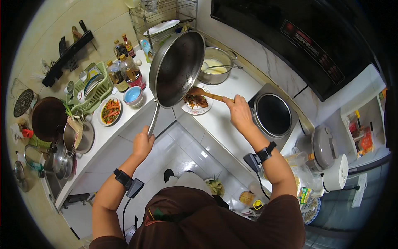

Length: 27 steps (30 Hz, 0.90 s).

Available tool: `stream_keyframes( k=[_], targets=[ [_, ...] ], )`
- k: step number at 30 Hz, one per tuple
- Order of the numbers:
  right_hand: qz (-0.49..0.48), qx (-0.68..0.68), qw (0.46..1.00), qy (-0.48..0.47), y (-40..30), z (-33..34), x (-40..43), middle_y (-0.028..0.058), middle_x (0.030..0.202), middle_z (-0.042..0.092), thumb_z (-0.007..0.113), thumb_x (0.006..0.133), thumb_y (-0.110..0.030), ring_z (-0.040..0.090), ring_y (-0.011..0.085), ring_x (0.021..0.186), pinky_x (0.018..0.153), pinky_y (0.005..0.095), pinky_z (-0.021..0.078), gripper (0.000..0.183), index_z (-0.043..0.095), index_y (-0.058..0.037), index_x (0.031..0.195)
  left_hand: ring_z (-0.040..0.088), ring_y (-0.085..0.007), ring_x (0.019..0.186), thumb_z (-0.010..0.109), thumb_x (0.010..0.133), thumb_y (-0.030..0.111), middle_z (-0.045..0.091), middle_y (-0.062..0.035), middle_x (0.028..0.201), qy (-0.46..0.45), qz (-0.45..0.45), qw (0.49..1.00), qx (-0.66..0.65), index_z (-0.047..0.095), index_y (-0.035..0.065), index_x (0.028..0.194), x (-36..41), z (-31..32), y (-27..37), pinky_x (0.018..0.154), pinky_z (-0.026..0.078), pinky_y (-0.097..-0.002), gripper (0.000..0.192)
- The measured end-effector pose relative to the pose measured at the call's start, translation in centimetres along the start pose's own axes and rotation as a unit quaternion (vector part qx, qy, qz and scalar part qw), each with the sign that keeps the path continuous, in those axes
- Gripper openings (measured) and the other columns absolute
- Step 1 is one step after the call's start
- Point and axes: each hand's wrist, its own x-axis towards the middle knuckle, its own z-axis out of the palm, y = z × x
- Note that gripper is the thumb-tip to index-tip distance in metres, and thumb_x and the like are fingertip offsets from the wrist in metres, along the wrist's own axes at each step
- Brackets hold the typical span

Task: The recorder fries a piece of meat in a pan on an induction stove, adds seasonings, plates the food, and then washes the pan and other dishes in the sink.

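My left hand [143,143] grips the metal handle of a dark wok [178,70], which is tilted steeply on its side above the counter. In my right hand [241,113] is a wooden spatula [208,94]; its blade is at the wok's lower rim, over a plate [205,109] with a floral edge. Browned food [196,101] with small green bits lies on that plate. A few dark specks cling to the wok's inner wall. Behind the wok, a steel pot [214,77] holds pale yellow liquid and a ladle.
A round electric hotplate [273,115] is at the right. Stacked bowls [133,96], a plate of carrot and green strips [110,111], sauce bottles [132,73] and a green dish rack [101,91] stand on the left counter. A wire shelf [146,28] rises behind the wok.
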Motion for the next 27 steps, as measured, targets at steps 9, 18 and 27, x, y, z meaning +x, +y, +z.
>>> stream_keyframes(
  k=[9,18,27],
  targets=[
    [0.011,0.002,0.998,0.059,-0.5,-1.2,-1.4,0.014,0.081,0.047,0.048,0.08,-0.005,0.05,0.0289,0.077,0.069,0.0389,0.0429,0.035,0.061,-0.008,0.112,0.058,-0.0346,0.056,0.063,0.078,0.015,0.056,-0.0178,0.06,0.002,-0.022,0.998,-0.058,0.053,-0.0006,0.095,-1.1,0.7,-0.5,0.055,0.045,-0.0429,0.025],
    [0.005,-0.05,0.998,0.028,-1.4,-1.9,-2.9,0.014,0.079,0.047,0.049,0.081,-0.004,0.05,0.0289,0.075,0.067,0.0394,0.0431,0.031,0.064,-0.0089,0.109,0.047,-0.0126,0.04,0.06,0.082,0.012,0.048,-0.0034,0.058,-0.085,-0.161,0.947,-0.264,0.049,-0.0006,0.101,-3.8,-1.2,0.1,0.035,0.04,-0.0276,0.025],
    [0.04,-0.032,0.987,0.155,-7.7,-5.0,-1.6,0.0136,0.078,0.048,0.051,0.085,-0.002,0.052,0.0314,0.075,0.068,0.0398,0.0434,0.035,0.058,-0.0134,0.117,0.037,-0.007,0.038,0.057,0.082,0.005,0.041,0.0005,0.055,-0.114,-0.229,0.819,-0.513,0.041,0.0059,0.09,-10.7,-5.5,-3.1,0.033,0.033,-0.0237,0.017]
  ],
)
